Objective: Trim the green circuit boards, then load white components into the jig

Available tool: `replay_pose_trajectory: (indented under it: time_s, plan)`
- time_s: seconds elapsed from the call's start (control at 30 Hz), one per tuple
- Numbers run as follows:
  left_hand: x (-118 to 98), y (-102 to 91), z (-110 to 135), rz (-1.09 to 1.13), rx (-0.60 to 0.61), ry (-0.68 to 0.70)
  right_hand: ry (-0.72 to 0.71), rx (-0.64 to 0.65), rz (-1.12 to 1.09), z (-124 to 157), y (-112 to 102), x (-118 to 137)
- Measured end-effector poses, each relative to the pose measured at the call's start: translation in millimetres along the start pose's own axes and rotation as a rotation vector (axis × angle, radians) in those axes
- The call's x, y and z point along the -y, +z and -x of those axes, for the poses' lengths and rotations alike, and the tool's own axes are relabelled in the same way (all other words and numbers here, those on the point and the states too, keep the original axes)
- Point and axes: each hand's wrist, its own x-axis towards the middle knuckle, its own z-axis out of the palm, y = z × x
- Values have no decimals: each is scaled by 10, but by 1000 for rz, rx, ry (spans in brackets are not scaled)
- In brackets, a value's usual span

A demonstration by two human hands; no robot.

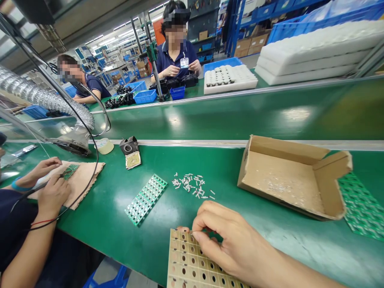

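Observation:
My right hand [231,240] reaches in from the lower right, its fingers pinched together over the far edge of a tan perforated board [192,266] at the bottom of the view. Whatever the pinch holds is too small to name. One fingertip [182,229] peeks over the board's far edge, and the hand it belongs to is hidden. Just beyond lie a loose scatter of small white parts [192,185] and a green circuit panel [146,199] on the green bench [108,224].
An open cardboard box [294,180] sits to the right, partly over another green panel [363,208]. At left, a co-worker's hands [51,188] work on a small board on brown paper under a fume duct [45,100]. A tape roll [105,146] is nearby. A conveyor belt [240,116] lies beyond, with more people behind it.

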Motion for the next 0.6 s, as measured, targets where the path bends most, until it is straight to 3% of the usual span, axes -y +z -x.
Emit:
replay_pose_trajectory:
  time_s: [0.1, 0.23, 0.4, 0.5, 0.6]
  plan:
    - [-243, 2, -125, 28, 21, 8, -23, -23, -10, -3, 7, 0]
    - [-550, -312, -332, 85, 4, 82, -57, -66, -4, -7, 34, -1]
    - [-508, -719, -418, 134, -28, 155, -106, -81, 75, 14, 82, -11]
    - [-458, -752, -458, 147, -26, 169, -99, -86, 78, 24, 92, -19]
    - [-550, -595, -487, 166, 7, 144, -38, -47, 10, 7, 66, -18]
